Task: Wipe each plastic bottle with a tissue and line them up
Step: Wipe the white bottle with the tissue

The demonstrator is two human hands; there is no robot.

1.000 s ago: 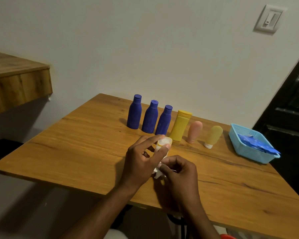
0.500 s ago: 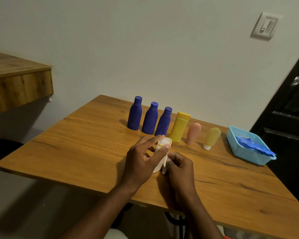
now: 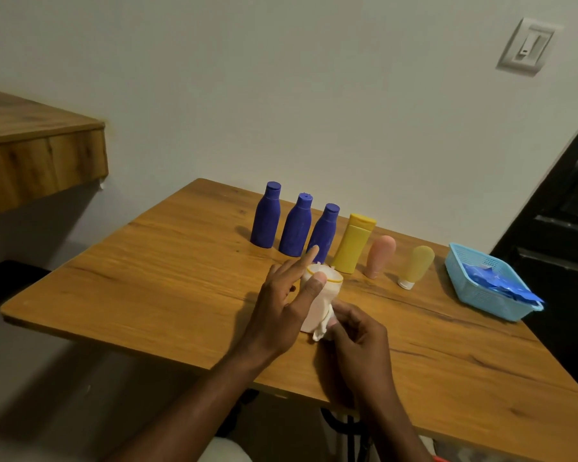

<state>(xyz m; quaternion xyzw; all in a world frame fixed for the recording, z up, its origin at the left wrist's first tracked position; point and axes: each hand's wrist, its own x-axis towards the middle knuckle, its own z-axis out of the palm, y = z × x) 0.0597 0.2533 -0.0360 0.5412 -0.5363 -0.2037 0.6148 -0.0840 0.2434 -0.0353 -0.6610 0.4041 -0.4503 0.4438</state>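
Six bottles (image 3: 352,243) stand in line behind. Our left hand (image 3: 281,308) grips the white bottle (image 3: 329,293), near upright, just before them; our right hand (image 3: 361,331) pinches tissue (image 3: 320,332) against its base.

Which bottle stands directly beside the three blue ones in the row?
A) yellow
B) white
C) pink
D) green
A: the yellow bottle stands right next to the last blue bottle, and the pink bottle comes after it.
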